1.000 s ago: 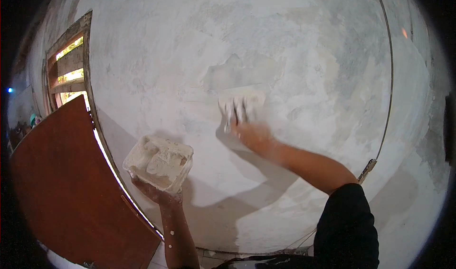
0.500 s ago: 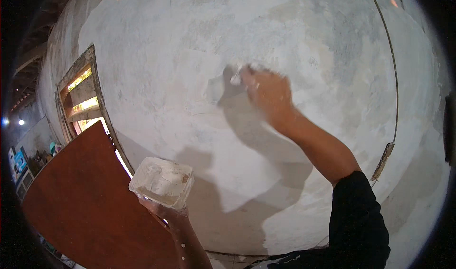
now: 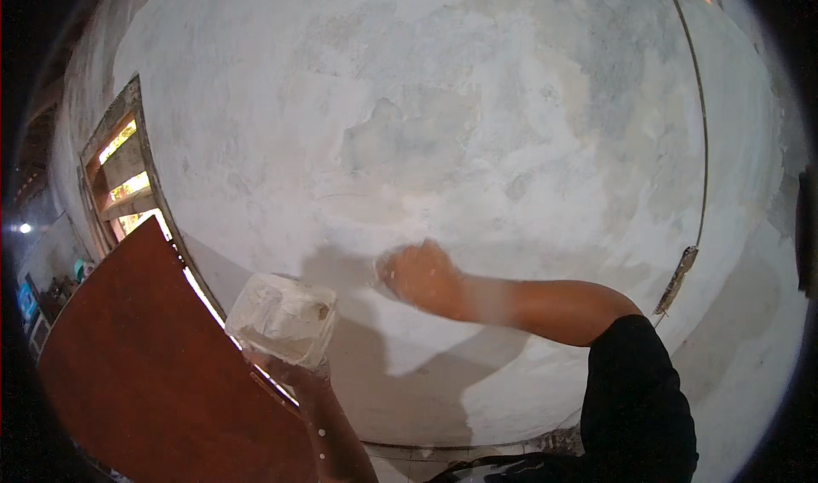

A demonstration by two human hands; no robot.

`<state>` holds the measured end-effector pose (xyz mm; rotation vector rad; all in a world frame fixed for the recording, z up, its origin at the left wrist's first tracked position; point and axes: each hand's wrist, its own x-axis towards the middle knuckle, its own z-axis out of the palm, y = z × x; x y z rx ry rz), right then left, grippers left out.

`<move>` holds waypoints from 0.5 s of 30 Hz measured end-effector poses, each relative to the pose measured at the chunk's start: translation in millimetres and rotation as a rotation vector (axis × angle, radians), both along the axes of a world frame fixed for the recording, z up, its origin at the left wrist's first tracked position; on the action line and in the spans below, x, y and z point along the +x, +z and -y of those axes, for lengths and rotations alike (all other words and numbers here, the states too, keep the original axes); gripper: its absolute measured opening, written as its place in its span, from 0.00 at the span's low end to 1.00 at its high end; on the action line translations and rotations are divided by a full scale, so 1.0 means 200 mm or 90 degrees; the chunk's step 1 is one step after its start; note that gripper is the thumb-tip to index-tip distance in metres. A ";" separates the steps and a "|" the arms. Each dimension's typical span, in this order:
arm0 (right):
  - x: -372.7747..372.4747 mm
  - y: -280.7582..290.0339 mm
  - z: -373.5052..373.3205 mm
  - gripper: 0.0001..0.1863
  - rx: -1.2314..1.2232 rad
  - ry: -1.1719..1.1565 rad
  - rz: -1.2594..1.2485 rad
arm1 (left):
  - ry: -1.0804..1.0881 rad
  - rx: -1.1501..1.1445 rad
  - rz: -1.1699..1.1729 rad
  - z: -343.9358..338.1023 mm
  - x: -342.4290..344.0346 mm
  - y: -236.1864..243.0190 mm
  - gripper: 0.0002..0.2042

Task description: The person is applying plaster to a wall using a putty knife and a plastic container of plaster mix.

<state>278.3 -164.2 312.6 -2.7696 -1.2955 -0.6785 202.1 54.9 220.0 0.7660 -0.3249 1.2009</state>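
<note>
My left hand (image 3: 294,370) grips a clear plastic tub (image 3: 281,317) from below, with its open top facing me. White paste (image 3: 274,311) is smeared over the inside of the tub. To the right of the tub, in front of the wall, is my right hand (image 3: 422,278), closed, its knuckles spotted with white. Whatever its fingers grip is hidden behind the hand; only a pale smudge shows at their tips. Behind both hands rises the wall (image 3: 511,185), coated in patchy white and grey.
A reddish-brown panel (image 3: 153,364) stands at the lower left, beside a slatted window opening (image 3: 128,172). A dark cable (image 3: 700,125) runs down the wall at right to a small worn strip (image 3: 679,278). Household items (image 3: 55,295) sit far left.
My right hand has come down and left from higher on the wall, close to the tub. A damp-looking grey patch now shows where it was. The tub has shifted slightly left.
</note>
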 end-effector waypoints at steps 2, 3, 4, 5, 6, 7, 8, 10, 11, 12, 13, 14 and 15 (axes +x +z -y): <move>0.01 0.18 0.14 0.09 0.159 0.014 0.160 | 0.692 0.417 -0.125 -0.02 -0.02 0.02 0.41; 0.01 0.28 0.24 0.09 0.248 -0.018 0.257 | 0.841 0.498 -0.102 -0.02 -0.02 0.04 0.42; 0.02 0.36 0.33 0.08 0.344 -0.043 0.370 | 0.808 0.449 -0.118 0.00 0.01 0.04 0.41; 0.03 0.44 0.44 0.09 0.425 -0.086 0.453 | 0.867 0.477 -0.110 -0.02 0.00 0.06 0.40; 0.04 0.49 0.53 0.11 0.504 -0.127 0.541 | 0.895 0.498 -0.102 -0.01 0.02 0.06 0.39; 0.07 0.50 0.58 0.11 0.502 -0.135 0.550 | 0.923 0.518 -0.094 -0.01 0.04 0.06 0.39; 0.10 0.50 0.61 0.11 0.513 -0.208 0.510 | 0.772 0.434 -0.080 0.01 0.08 0.05 0.38; 0.18 0.41 0.57 0.12 0.426 -0.330 0.454 | 0.473 0.276 -0.058 0.03 0.15 0.04 0.37; 0.19 0.28 0.48 0.13 0.310 -0.396 0.416 | 0.324 0.201 -0.056 0.04 0.18 0.03 0.36; 0.17 0.15 0.44 0.16 0.273 -0.336 0.351 | 0.247 0.167 -0.061 0.05 0.20 0.02 0.36; 0.14 0.03 0.39 0.19 0.241 -0.295 0.191 | 0.173 0.128 -0.066 0.06 0.22 0.02 0.36; 0.13 -0.06 0.36 0.18 0.156 -0.248 0.231 | 0.254 0.182 -0.090 0.07 0.24 0.03 0.36; 0.11 -0.13 0.33 0.18 0.136 -0.208 0.225 | 0.310 0.255 -0.078 0.09 0.25 0.05 0.35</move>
